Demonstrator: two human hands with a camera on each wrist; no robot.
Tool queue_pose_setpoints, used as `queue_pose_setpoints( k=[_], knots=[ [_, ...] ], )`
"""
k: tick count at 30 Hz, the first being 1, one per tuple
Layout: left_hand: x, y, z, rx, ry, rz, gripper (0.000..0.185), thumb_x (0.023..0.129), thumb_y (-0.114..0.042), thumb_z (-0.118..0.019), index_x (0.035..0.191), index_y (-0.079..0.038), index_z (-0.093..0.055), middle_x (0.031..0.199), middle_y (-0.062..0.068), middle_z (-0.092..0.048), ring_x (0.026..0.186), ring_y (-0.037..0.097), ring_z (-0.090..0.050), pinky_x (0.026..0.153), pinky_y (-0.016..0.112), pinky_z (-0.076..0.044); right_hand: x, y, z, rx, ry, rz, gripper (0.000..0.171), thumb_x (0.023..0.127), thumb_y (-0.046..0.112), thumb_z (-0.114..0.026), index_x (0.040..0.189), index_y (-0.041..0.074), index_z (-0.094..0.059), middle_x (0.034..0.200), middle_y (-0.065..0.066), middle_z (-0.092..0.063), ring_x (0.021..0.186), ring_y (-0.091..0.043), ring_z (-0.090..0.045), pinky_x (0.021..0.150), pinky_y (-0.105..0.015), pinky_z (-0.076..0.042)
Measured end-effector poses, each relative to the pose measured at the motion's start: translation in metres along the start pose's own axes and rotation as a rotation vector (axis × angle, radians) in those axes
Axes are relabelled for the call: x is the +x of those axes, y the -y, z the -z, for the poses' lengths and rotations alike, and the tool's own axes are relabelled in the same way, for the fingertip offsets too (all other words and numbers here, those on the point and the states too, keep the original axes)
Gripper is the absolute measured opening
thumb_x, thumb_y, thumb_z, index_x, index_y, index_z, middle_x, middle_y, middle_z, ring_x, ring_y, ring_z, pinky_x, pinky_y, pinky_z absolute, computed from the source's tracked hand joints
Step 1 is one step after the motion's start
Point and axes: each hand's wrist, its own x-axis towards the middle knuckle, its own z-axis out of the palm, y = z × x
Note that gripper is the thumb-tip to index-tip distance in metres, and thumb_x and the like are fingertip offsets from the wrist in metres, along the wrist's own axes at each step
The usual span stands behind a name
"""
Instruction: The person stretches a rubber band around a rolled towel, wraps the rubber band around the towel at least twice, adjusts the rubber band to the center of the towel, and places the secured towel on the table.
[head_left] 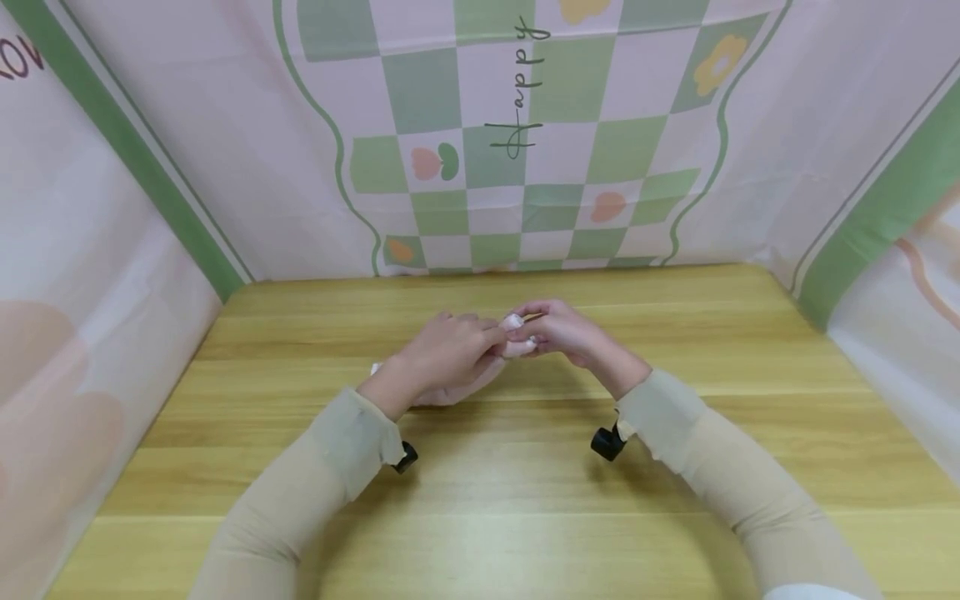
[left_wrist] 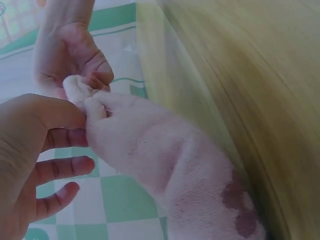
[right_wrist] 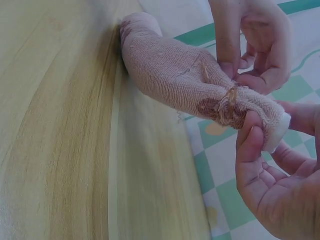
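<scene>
Both hands pinch the gathered end of the pink sock (right_wrist: 185, 82) mid-tabletop (head_left: 525, 492), nearer the far edge; left hand (head_left: 442, 350) & right hand (head_left: 562, 332) w/ fingers curled on it; best keep pinch tight, pull evenly.

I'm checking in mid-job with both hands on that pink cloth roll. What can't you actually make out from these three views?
- Head view: most of the cloth roll is hidden under the left hand; the string is too small to follow.
- Left wrist view: the table is blurred, and the roll's lower end runs off the bottom edge.
- Right wrist view: the right hand is cut off by the edge; whether the brown string is knotted is unclear.
</scene>
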Motion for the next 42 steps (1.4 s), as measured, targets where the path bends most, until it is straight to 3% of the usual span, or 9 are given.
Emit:
queue_pose_setpoints(
  k=[8, 15, 24, 34, 38, 42],
  knots=[
    [0.004, 0.004, -0.003, -0.043, -0.106, -0.008, 0.007, 0.100, -0.015, -0.068, 0.099, -0.013, -0.075, 0.094, -0.002, -0.073, 0.078, 0.014, -0.067, 0.071, 0.030, -0.055, 0.006, -0.001, 0.001, 0.029, -0.025, -0.027, 0.042, 0.099, 0.006, -0.059, 0.135, -0.013, -0.052, 0.098, -0.007, -0.064, 0.076, -0.012, -0.062, 0.074, -0.027, -0.056],
    [0.006, 0.003, 0.003, -0.031, 0.006, 0.067, 0.006, 0.099, -0.017, -0.070, 0.100, -0.014, -0.076, 0.099, -0.002, -0.073, 0.083, 0.013, -0.066, 0.076, 0.028, -0.055, 0.006, 0.000, -0.003, 0.047, -0.020, -0.003, 0.040, 0.097, 0.006, -0.062, 0.132, -0.012, -0.054, 0.096, -0.005, -0.066, 0.075, -0.012, -0.064, 0.073, -0.026, -0.056],
    [0.003, 0.005, 0.001, -0.037, 0.086, 0.040, 0.009, 0.104, -0.017, -0.062, 0.108, -0.012, -0.069, 0.111, 0.002, -0.068, 0.092, 0.019, -0.063, 0.078, 0.034, -0.053, 0.010, -0.011, 0.003, 0.098, 0.002, 0.006, 0.038, 0.098, 0.003, -0.058, 0.132, -0.013, -0.051, 0.096, -0.005, -0.065, 0.074, -0.011, -0.062, 0.069, -0.023, -0.054],
    [0.000, 0.009, -0.001, -0.057, 0.177, 0.079, 0.012, 0.109, -0.020, -0.053, 0.113, -0.015, -0.063, 0.113, -0.001, -0.062, 0.095, 0.017, -0.055, 0.079, 0.034, -0.050, 0.012, -0.016, 0.008, 0.100, 0.016, 0.001, 0.043, 0.098, 0.004, -0.057, 0.137, -0.013, -0.047, 0.095, -0.004, -0.065, 0.076, -0.012, -0.062, 0.070, -0.024, -0.054],
    [0.000, 0.012, -0.003, -0.117, 0.119, 0.054, 0.014, 0.109, -0.021, -0.053, 0.115, -0.015, -0.064, 0.113, -0.003, -0.063, 0.096, 0.015, -0.057, 0.082, 0.032, -0.050, 0.010, -0.017, 0.009, 0.106, 0.029, 0.001, 0.045, 0.099, 0.004, -0.056, 0.138, -0.014, -0.044, 0.094, -0.004, -0.065, 0.076, -0.012, -0.061, 0.070, -0.023, -0.053],
    [-0.001, 0.015, -0.011, -0.238, -0.065, -0.041, 0.015, 0.106, -0.015, -0.058, 0.118, -0.012, -0.067, 0.114, -0.001, -0.068, 0.097, 0.015, -0.063, 0.086, 0.029, -0.052, 0.007, -0.016, 0.010, 0.114, 0.042, 0.006, 0.042, 0.099, 0.005, -0.054, 0.136, -0.013, -0.045, 0.091, -0.003, -0.065, 0.073, -0.010, -0.060, 0.068, -0.021, -0.053]
  ],
)
